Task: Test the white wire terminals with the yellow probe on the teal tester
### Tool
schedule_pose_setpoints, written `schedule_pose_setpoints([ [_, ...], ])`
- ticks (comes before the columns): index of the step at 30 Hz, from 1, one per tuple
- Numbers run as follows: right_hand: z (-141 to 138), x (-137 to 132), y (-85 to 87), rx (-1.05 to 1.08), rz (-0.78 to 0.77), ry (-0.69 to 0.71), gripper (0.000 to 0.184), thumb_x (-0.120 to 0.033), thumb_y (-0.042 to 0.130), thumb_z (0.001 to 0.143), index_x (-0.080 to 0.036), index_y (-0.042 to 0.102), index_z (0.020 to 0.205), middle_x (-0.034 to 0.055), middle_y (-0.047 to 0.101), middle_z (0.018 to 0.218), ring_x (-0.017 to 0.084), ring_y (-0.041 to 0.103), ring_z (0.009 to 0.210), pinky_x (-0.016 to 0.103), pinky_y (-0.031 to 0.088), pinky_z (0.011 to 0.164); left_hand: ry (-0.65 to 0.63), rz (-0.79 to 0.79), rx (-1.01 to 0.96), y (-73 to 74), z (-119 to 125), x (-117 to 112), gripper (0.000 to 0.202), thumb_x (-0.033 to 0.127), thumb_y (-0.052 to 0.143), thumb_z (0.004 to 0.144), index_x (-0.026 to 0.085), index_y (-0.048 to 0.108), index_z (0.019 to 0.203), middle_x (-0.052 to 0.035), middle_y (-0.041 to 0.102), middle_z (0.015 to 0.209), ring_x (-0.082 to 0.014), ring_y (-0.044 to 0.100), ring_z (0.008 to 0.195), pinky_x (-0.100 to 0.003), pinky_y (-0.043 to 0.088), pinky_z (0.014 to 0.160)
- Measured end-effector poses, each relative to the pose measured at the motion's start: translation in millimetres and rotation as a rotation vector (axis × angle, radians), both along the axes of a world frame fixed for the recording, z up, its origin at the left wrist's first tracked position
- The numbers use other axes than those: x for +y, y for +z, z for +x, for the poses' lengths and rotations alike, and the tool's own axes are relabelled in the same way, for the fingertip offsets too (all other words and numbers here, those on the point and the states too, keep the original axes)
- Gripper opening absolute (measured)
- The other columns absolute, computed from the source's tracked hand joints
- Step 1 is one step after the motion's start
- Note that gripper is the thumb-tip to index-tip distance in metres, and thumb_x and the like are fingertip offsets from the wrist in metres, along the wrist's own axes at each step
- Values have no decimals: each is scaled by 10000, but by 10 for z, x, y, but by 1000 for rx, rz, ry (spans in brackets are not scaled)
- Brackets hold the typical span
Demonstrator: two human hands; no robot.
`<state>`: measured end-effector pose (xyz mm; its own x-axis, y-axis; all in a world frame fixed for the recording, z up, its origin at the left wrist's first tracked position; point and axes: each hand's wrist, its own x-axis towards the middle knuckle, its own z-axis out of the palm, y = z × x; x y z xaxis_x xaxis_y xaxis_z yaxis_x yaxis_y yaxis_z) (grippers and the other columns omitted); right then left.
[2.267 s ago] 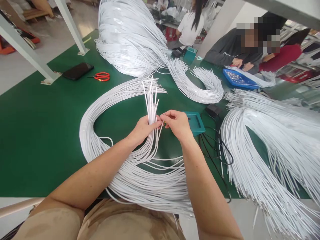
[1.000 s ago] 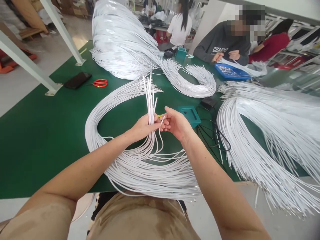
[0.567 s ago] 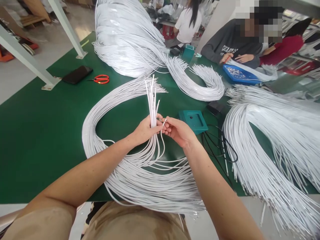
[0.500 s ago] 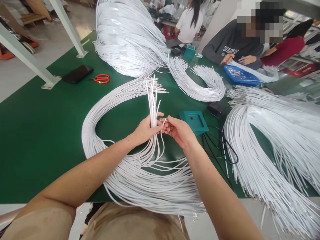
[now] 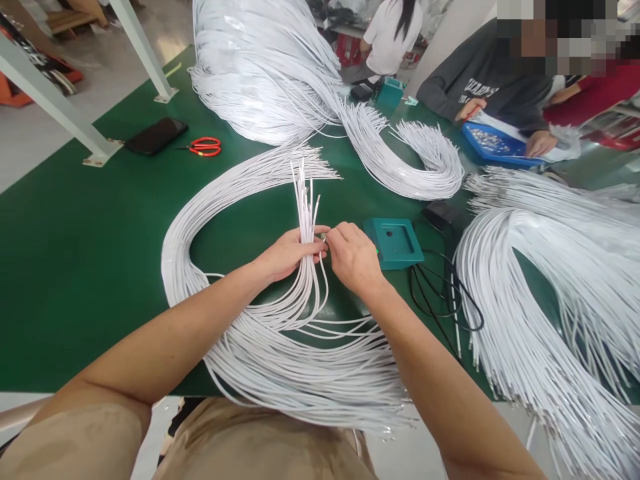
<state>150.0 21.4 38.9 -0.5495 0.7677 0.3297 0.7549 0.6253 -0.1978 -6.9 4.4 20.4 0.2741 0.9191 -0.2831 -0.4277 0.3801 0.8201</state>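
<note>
My left hand [image 5: 295, 250] is closed around an upright bunch of white cables [image 5: 307, 227], whose cut ends fan out above the thumb. One cable curves apart from the bunch, and its tip [image 5: 324, 239] stands between my left thumb and my right fingertips. My right hand [image 5: 354, 257], back turned up, pinches at that tip; whatever is small between its fingers is hidden. Below both hands, a thick loop of white cables [image 5: 300, 363] lies along the table's near edge and curls round the left side.
A teal box [image 5: 417, 255] with black leads stands right of my hand. White cable bundles [image 5: 500, 267] lie at right, with a larger heap [image 5: 260, 73] behind. Red-handled scissors [image 5: 205, 147] and a black phone [image 5: 156, 136] lie left. A co-worker's hands are at a blue tray [image 5: 493, 145].
My right hand has turned from palm up to back up, its fingers closing at the cable tip. My left hand keeps the bunch. The view has shifted slightly; the co-worker's hand moved onto the tray.
</note>
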Motion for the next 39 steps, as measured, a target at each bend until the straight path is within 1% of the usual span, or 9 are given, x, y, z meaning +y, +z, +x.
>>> schedule_pose_setpoints([
  [3,92,113,-12,-175,84,99,261,-188,361,944,-167,610,866,100,627,887,216,518,830,325,353,754,39,13,105,-78,-6,42,446,109,715,698,129,595,1127,-14,633,756,-108,628,686,-233,475,635],
  [7,218,337,-13,-241,35,13,144,-194,533,873,-163,605,994,101,676,945,253,557,910,358,342,855,84,82,293,-178,-25,93,482,143,737,689,145,574,1143,-19,657,755,-129,648,686,-238,490,611],
  [15,265,532,-59,-284,-158,16,37,-156,593,814,-180,617,830,50,684,771,205,561,729,322,346,826,107,129,458,-271,-10,147,476,198,744,687,131,563,1122,-24,677,734,-132,646,654,-249,514,594],
  [23,281,541,-99,-282,-141,7,153,-98,518,792,-183,644,784,62,647,731,198,523,705,291,301,656,104,208,520,-403,6,203,456,204,707,704,150,574,1136,-10,673,735,-129,648,651,-225,508,563],
  [30,257,499,-73,-307,-129,-28,173,-99,496,797,-180,648,801,71,630,711,211,545,719,304,340,677,108,245,644,-486,-2,239,452,199,694,691,162,610,1134,-3,696,716,-115,629,574,-233,515,583],
  [33,300,462,-64,-273,-110,-12,126,-187,525,846,-181,647,873,78,678,820,231,586,847,366,376,872,91,234,613,-463,3,234,471,209,706,684,150,615,1143,-11,700,720,-116,625,575,-244,524,594],
  [35,369,437,-92,-220,-16,-87,185,-248,511,884,-174,637,997,109,687,1020,267,565,1040,470,275,1037,82,198,566,-431,12,228,492,211,720,676,136,610,1150,-18,697,719,-121,632,598,-250,528,599],
  [37,454,426,-149,-183,83,-239,292,-273,463,916,-154,597,1147,158,614,1234,311,477,1210,561,186,1080,77,159,521,-392,21,220,510,204,736,666,122,602,1151,-25,692,732,-130,644,634,-254,531,609],
  [39,524,433,-206,-180,116,-335,370,-280,428,931,-133,547,1250,189,533,1347,337,411,1284,593,196,1070,79,132,490,-354,20,208,521,193,747,657,109,595,1148,-34,689,752,-137,654,664,-258,533,622],
])
